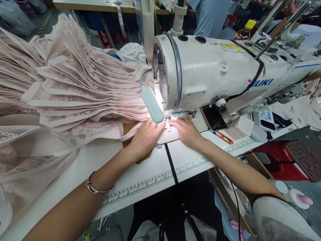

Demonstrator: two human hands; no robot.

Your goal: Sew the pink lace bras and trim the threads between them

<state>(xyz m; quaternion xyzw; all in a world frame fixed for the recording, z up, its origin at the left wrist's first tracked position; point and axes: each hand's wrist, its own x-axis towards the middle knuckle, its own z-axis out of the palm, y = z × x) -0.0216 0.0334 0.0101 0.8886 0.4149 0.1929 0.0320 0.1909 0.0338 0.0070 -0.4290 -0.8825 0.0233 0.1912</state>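
My left hand point(147, 136) rests beside the needle area of a white sewing machine point(203, 70), its fingers pressed onto the edge of pale pink fabric point(100, 100). My right hand point(187, 133) is on the other side of the presser foot point(168, 121), thumb and fingers pinched together close to it. What the right fingers hold is too small to make out. The fabric lies in a thick gathered stack of layers with lace parts, left of the machine. A pale green lamp point(152, 104) lights the stitching spot and stands partly in front of it.
On the table's right side lie a black phone point(213, 117), an orange cutter point(224, 137) and a stack of beige cards point(240, 126). A printed ruler point(142, 183) runs along the front edge. Behind the machine, a person in blue point(208, 16) stands near another table.
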